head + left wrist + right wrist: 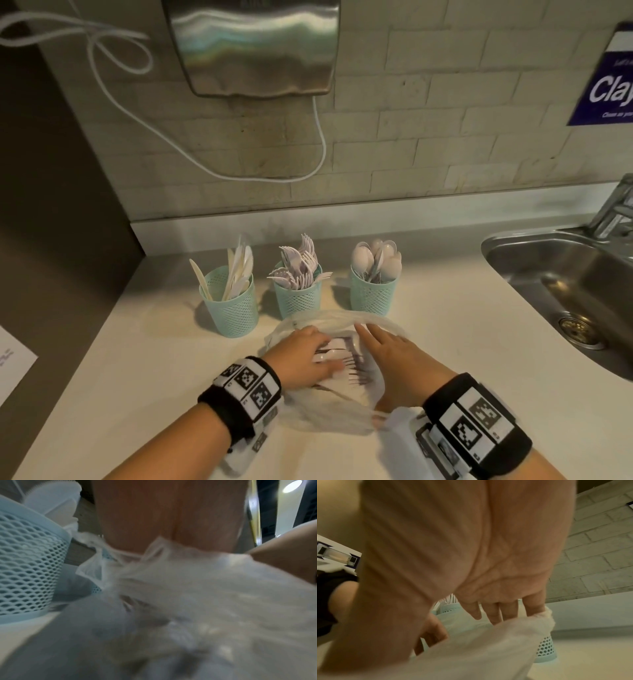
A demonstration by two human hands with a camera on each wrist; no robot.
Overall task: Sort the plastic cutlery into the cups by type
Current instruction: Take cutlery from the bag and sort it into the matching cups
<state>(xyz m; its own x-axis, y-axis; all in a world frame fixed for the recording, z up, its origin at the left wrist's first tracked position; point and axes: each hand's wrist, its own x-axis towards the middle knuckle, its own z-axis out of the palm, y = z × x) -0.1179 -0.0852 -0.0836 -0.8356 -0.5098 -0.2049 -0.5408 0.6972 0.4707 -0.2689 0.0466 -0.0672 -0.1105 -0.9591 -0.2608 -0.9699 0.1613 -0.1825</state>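
Observation:
Three teal mesh cups stand in a row on the white counter: the knife cup (231, 303) on the left, the fork cup (298, 296) in the middle, the spoon cup (373, 293) on the right. In front of them lies a clear plastic bag (329, 404) with loose cutlery (352, 366) inside. My left hand (318, 349) reaches into the bag over the cutlery; whether it grips a piece is hidden. My right hand (373, 337) rests straight-fingered on the bag's right edge. The right wrist view shows those fingers (494, 615) straight against the bag (488, 649).
A steel sink (534, 263) with a faucet (613, 209) lies at the right. A metal dispenser (253, 44) hangs on the brick wall with a white cable (320, 137) looping below it. A paper sheet (13, 363) lies at the left edge.

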